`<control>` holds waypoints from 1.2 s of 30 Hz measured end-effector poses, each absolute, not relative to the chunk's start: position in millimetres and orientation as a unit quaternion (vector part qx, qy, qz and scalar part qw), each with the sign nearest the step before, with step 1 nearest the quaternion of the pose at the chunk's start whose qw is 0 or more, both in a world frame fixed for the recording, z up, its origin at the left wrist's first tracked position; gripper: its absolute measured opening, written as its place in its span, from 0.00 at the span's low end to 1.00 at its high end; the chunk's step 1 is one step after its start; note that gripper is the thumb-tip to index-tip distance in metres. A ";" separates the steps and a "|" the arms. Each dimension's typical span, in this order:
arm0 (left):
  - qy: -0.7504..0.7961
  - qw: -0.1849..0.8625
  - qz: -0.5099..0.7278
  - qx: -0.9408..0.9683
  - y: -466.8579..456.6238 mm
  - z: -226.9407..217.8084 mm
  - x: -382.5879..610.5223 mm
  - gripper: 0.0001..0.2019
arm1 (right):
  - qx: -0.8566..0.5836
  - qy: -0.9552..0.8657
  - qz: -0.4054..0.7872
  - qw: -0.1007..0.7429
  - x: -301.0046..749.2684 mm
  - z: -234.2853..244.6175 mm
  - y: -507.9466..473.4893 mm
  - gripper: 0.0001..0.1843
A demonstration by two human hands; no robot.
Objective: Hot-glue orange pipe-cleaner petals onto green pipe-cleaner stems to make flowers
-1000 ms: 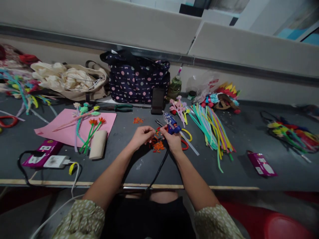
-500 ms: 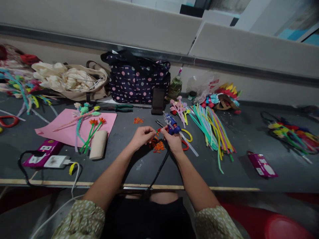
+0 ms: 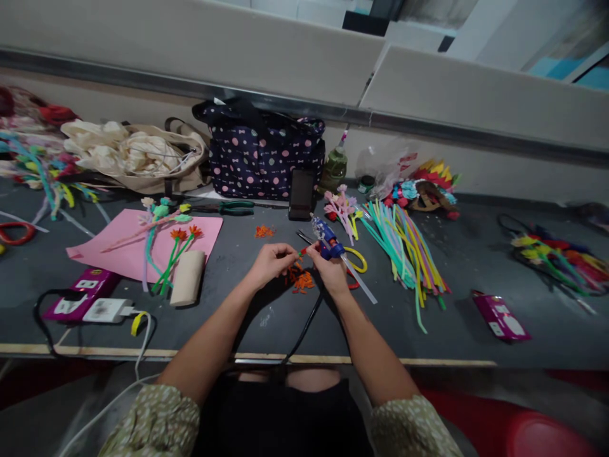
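And here, at twelve o'clock over the worktop [image 3: 461,254], left hand [image 3: 270,263] and right hand [image 3: 330,268] pinch their fingers on a tiny red-and-green chenille piece [image 3: 302,252], orange snippets [image 3: 302,282] at six o'clock from it, likely feather-light, soft, bendy, best nipped by its ends!

Pinched piece [image 3: 303,252] — tiny, partly hidden

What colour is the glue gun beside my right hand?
Mostly blue: the glue gun shows in the head view, the only view here.
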State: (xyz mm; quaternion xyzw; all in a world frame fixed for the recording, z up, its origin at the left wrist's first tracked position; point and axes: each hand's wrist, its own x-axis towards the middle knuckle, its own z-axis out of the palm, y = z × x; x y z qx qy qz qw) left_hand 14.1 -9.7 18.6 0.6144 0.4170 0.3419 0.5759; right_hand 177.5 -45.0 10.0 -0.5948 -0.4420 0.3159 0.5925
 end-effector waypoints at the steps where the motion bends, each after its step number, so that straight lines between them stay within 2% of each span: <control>1: 0.417 0.577 0.341 0.614 -9.7 18.9 14.1 0.14 | -0.595 -0.442 0.313 0.594 177.6 9.8 -45.1 0.09; 10: 0.413 0.575 0.343 0.617 -9.6 16.8 14.6 0.13 | -0.591 -0.454 0.279 0.605 179.8 0.0 -43.6 0.10; 21: 0.406 0.640 0.375 0.533 -8.2 20.2 12.6 0.18 | -0.566 -0.362 0.336 0.660 185.0 4.3 -41.2 0.19; 28: 0.415 0.655 0.412 0.479 -5.6 26.3 9.6 0.21 | -0.543 -0.366 0.360 0.665 181.9 15.8 -44.1 0.22; 36: 0.441 0.626 0.424 0.484 -0.6 20.6 6.4 0.20 | -0.561 -0.414 0.414 0.585 185.6 13.8 -45.0 0.22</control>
